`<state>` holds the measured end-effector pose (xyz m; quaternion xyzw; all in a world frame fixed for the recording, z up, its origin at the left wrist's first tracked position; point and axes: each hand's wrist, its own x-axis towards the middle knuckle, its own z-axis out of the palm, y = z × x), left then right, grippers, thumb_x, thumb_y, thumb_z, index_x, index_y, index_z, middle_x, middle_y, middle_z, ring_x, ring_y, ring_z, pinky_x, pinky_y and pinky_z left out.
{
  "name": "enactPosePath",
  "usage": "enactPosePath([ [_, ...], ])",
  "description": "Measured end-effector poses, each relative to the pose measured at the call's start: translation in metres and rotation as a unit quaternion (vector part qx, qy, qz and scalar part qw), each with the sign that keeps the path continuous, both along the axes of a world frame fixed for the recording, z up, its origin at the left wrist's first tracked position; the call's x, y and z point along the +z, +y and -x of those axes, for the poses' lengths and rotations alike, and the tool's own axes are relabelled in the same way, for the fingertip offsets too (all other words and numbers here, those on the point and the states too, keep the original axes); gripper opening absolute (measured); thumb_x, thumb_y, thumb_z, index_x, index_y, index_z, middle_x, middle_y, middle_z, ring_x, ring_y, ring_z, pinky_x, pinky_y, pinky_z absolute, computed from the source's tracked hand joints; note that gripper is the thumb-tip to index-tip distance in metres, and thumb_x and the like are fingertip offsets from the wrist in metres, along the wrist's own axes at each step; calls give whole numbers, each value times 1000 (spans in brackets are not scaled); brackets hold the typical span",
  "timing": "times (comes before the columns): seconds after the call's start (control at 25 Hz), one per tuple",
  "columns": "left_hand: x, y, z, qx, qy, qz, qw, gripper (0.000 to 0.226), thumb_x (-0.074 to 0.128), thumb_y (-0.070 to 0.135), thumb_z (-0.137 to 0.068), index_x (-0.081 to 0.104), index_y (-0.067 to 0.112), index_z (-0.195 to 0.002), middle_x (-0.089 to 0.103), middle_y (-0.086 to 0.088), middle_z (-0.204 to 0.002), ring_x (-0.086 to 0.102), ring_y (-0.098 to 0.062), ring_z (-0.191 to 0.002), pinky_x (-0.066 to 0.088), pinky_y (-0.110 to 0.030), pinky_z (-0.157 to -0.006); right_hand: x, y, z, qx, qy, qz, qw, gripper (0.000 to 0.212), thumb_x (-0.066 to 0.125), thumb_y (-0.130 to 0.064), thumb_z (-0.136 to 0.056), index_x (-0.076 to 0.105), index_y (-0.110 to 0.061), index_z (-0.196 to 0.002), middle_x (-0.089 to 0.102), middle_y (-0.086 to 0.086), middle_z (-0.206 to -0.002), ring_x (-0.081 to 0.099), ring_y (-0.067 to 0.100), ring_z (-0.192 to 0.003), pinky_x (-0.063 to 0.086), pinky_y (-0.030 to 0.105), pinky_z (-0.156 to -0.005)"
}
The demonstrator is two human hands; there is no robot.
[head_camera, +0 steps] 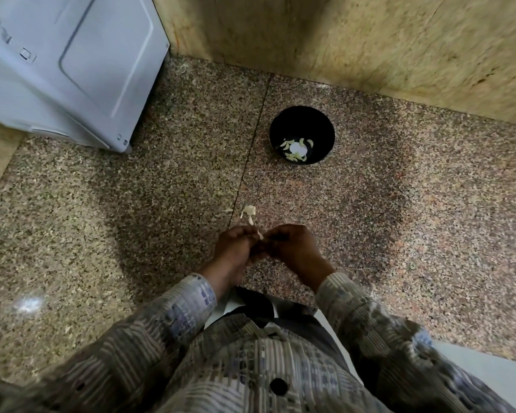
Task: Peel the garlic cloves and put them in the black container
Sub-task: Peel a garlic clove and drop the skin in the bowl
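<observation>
A speckled granite surface (102,219) fills most of the frame, and a beige stone wall (370,40) runs across the top and upper right. A pale grey appliance (57,70) stands in the upper left corner. The person's patterned sleeves (176,308) come up from the bottom edge toward the centre.

The black container (301,123) sits on the surface right of centre in the upper half, near the wall and well apart from the hands. Several peeled garlic cloves (294,156) lie in its bottom around a round white spot.

Below centre, the left hand (236,248) and right hand (295,248) meet with their fingers curled, pinching a small pale garlic piece (259,234) between their tips. I cannot tell whether that piece is clove or skin.

Just above the hands, a loose garlic skin (248,210) lies on the surface, with a smaller scrap (228,210) to its left.
</observation>
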<state>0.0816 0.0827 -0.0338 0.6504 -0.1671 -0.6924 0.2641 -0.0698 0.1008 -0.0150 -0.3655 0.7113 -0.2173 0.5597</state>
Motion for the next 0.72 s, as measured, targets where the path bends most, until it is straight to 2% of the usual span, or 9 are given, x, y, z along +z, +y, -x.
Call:
enactPosePath([
  [0.08, 0, 6, 18, -48, -30, 24, 998, 14, 64, -1, -93, 72, 10, -97, 78, -16, -93, 77, -29, -82, 64, -43, -75, -7, 5, 17, -2, 56, 1, 998, 9, 84, -18, -83, 78, -24, -81, 77, -1, -73, 75, 20, -73, 64, 39, -71],
  [0.12, 0, 7, 23, -113, -81, 75, 987, 11, 68, 5, -91, 74, 14, -94, 78, -12, -90, 77, -25, -80, 65, -41, -75, -9, 6, 26, 12, 83, 7, 996, 10, 82, -18, -85, 78, -26, -79, 76, -1, -73, 74, 19, -72, 62, 36, -71],
  [0.16, -2, 4, 24, -214, -156, 157, 951, 7, 72, 12, -90, 76, 18, -91, 78, -5, -87, 77, -18, -79, 64, -36, -76, -9, 6, 35, 36, 111, 17, 993, 12, 80, -18, -87, 77, -27, -79, 76, -2, -74, 73, 17, -73, 59, 32, -70],
  [0.24, 1, -4, 28, -394, -282, 304, 820, 8, 71, 20, -91, 79, 19, -93, 78, 3, -88, 73, -10, -81, 59, -26, -79, -8, 3, 48, 88, 168, 50, 981, 15, 74, -17, -91, 75, -29, -81, 75, -5, -79, 70, 14, -74, 55, 28, -70],
  [0.28, 1, -9, 33, -434, -310, 351, 769, 9, 70, 20, -91, 79, 18, -93, 78, 2, -88, 72, -12, -83, 57, -26, -79, -8, 2, 53, 107, 192, 66, 973, 15, 70, -17, -93, 74, -27, -83, 75, -3, -82, 70, 15, -76, 54, 28, -71],
  [0.36, 1, -17, 42, -481, -339, 403, 701, 10, 66, 18, -90, 76, 16, -91, 75, -4, -87, 71, -22, -84, 57, -32, -78, -9, 0, 61, 134, 217, 88, 963, 13, 66, -18, -96, 75, -21, -88, 74, 1, -85, 69, 20, -77, 54, 31, -71],
  [0.44, -4, -19, 51, -517, -362, 425, 650, 8, 64, 19, -87, 71, 16, -90, 70, -6, -89, 68, -27, -85, 56, -37, -75, -11, -3, 68, 148, 214, 81, 962, 11, 69, -20, -95, 78, -19, -88, 73, 0, -85, 68, 18, -78, 56, 31, -74],
  [0.52, -9, -18, 52, -527, -379, 425, 631, 10, 62, 21, -87, 69, 16, -92, 67, -5, -92, 65, -28, -84, 56, -39, -72, -12, -9, 71, 131, 196, 59, 970, 8, 75, -21, -92, 80, -20, -86, 75, -2, -84, 70, 14, -78, 57, 29, -79],
  [0.72, -13, -22, 54, -523, -373, 424, 638, 12, 64, 21, -86, 74, 14, -88, 68, -8, -88, 66, -30, -84, 53, -36, -75, -12, -25, 74, 93, 202, 4, 975, 10, 84, -20, -83, 80, -25, -75, 78, -4, -81, 73, 10, -76, 61, 27, -80],
])
